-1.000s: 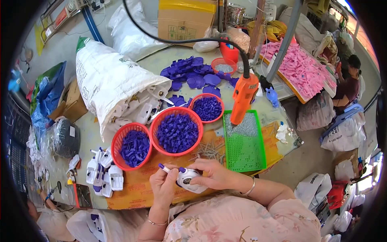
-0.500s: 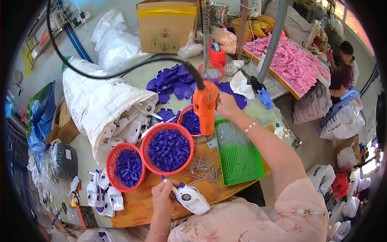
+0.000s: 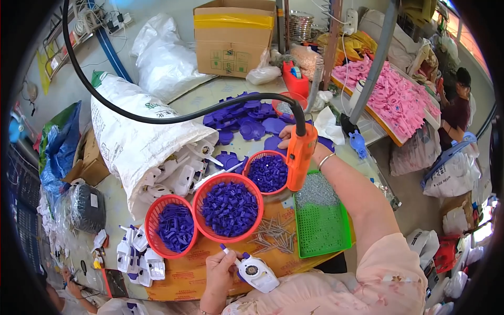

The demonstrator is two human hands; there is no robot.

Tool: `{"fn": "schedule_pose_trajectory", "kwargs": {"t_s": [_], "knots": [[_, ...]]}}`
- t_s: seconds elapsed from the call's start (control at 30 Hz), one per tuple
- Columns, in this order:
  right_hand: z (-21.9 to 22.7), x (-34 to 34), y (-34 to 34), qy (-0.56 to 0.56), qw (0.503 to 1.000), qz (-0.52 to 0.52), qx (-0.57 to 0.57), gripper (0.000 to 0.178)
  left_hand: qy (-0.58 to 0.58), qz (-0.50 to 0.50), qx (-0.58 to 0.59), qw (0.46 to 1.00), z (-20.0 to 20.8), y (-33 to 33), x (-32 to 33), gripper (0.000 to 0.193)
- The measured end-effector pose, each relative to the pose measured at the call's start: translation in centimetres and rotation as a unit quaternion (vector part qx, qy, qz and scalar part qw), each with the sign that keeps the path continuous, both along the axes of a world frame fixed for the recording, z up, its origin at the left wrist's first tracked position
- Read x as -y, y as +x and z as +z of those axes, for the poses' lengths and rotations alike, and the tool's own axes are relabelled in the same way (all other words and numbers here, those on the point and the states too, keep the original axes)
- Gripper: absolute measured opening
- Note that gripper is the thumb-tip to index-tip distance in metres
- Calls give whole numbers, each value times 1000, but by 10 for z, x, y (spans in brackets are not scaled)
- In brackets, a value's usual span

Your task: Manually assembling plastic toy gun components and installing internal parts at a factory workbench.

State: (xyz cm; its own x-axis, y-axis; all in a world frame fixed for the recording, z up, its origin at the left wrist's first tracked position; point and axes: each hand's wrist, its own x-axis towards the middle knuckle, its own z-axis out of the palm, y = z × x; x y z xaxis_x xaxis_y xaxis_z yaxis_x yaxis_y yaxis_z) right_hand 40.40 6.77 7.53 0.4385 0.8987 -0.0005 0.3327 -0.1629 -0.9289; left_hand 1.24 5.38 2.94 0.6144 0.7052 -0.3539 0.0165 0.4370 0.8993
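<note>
My left hand (image 3: 219,273) is closed at the near table edge, holding a white-and-purple plastic housing (image 3: 265,277) by its purple-tipped stem. A round black-and-metal part sits in the housing's face. My right hand (image 3: 285,136) is stretched out behind an orange electric screwdriver (image 3: 302,161) on a thick black cord. The tool hides most of that hand. Its bent fingertips show to the left of the tool, against a purple plastic piece (image 3: 273,143); whether they grip it is hidden. Below it stands a red basket (image 3: 268,191) of small purple parts.
Two more red baskets (image 3: 261,214) hold purple parts. Metal pins (image 3: 274,233) lie beside a green tray (image 3: 324,251) with small metal pieces. A white sack (image 3: 136,126) spills white parts. Housings (image 3: 137,257) sit at left. Pink parts (image 3: 388,97) fill a board; a person works beyond.
The view has shifted, so the table things sit further right. The screwdriver has swung to the right, and my right forearm has turned. My left hand keeps holding the housing.
</note>
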Motion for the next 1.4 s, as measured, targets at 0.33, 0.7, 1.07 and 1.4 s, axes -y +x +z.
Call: {"fn": "schedule_pose_trajectory", "kwargs": {"t_s": [0.33,0.7,1.07,1.4], "knots": [[-19,57,12,199,955,-176,-133,21,-29,3,38,999,4,7,6,26],[3,194,-138,343,826,-207,-396,33,-56,41,110,992,7,19,11,25],[-8,163,-210,171,980,85,61,32,-111,35,168,979,14,30,32,26],[-12,153,-231,144,903,109,389,69,-52,109,156,980,16,18,33,22]]}}
